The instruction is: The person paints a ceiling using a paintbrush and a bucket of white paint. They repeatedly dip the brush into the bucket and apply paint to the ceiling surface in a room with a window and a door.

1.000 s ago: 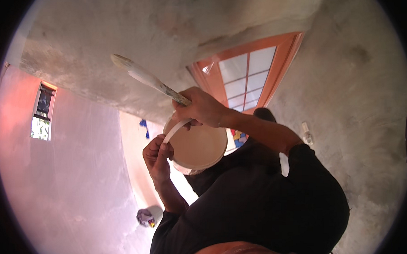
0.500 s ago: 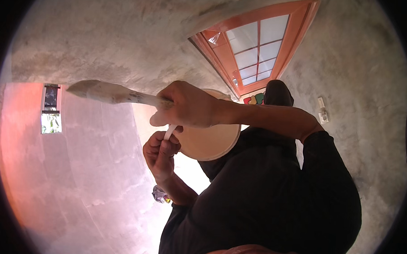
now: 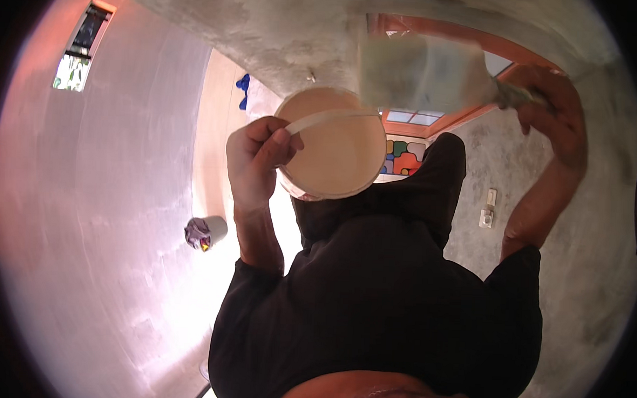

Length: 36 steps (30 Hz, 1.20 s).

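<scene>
A round, pale bucket (image 3: pixel 354 191) hangs in front of my body. My left hand (image 3: pixel 258 155) is closed around its light strap handle (image 3: pixel 332 117), at the bucket's left side. Inside the bucket is a smooth beige surface; whether that is paint or the bottom I cannot tell. Out to the right, my right hand (image 3: pixel 552 109) grips the handle of a wide, flat paintbrush (image 3: pixel 428 71). Its pale, blurred head points left, above the bucket's right edge and in front of the door.
An orange-framed glazed door (image 3: pixel 471 32) stands ahead, with a multicoloured mat (image 3: pixel 406 158) near it. Along the left wall is a small window opening (image 3: pixel 79 50). A small bin (image 3: pixel 219 228) sits on the floor at left. A socket plate (image 3: pixel 487 217) is on the right wall.
My right hand has swung with the paintbrush from the left, across the bucket, to the far right. My left hand has risen with the bucket handle, and the view has shifted.
</scene>
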### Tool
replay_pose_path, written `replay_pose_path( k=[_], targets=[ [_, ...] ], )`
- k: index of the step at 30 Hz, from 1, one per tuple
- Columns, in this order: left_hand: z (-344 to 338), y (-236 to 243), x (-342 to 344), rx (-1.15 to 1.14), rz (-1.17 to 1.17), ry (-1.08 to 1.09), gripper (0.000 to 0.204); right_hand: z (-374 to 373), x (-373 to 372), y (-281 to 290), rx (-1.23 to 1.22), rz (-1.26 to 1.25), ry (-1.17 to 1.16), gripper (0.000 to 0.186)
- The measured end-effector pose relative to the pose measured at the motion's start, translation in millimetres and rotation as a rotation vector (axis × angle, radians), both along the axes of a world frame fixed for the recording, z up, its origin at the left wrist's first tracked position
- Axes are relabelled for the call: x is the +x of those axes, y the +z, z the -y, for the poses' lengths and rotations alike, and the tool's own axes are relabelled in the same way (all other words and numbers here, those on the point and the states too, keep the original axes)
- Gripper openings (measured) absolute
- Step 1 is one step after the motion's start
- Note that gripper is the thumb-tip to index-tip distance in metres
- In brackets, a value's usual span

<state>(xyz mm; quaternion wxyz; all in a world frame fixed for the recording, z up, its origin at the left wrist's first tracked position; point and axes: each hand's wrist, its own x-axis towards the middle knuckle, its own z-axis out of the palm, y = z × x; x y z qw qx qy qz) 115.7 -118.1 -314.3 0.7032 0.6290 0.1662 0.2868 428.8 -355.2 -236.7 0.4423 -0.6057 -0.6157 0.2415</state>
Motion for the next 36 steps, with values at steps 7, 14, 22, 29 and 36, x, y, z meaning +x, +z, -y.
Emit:
replay_pose_path(
  k=[7, 14, 22, 29, 36],
  targets=[
    [5, 9, -1, 0.095, -0.01, 0.098, 0.019, -23, -47, -19, 0.161, 0.412, 0.055, 0.03],
    [-1, 16, 12, 0.143, -0.036, 0.112, 0.019, -76, -104, -43, 0.074, 0.682, 0.101, 0.027],
    [7, 13, 20, 0.113, -0.037, 0.027, 0.019, -92, -117, -63, 0.002, 0.8, 0.245, 0.011],
    [19, 13, 29, 0.055, -0.039, -0.025, 0.017, -88, -118, -78, -0.048, 0.84, 0.23, 0.004],
    [18, 10, 30, 0.035, -0.019, -0.055, 0.018, -87, -114, -87, -0.073, 0.806, 0.214, 0.004]
  ],
)
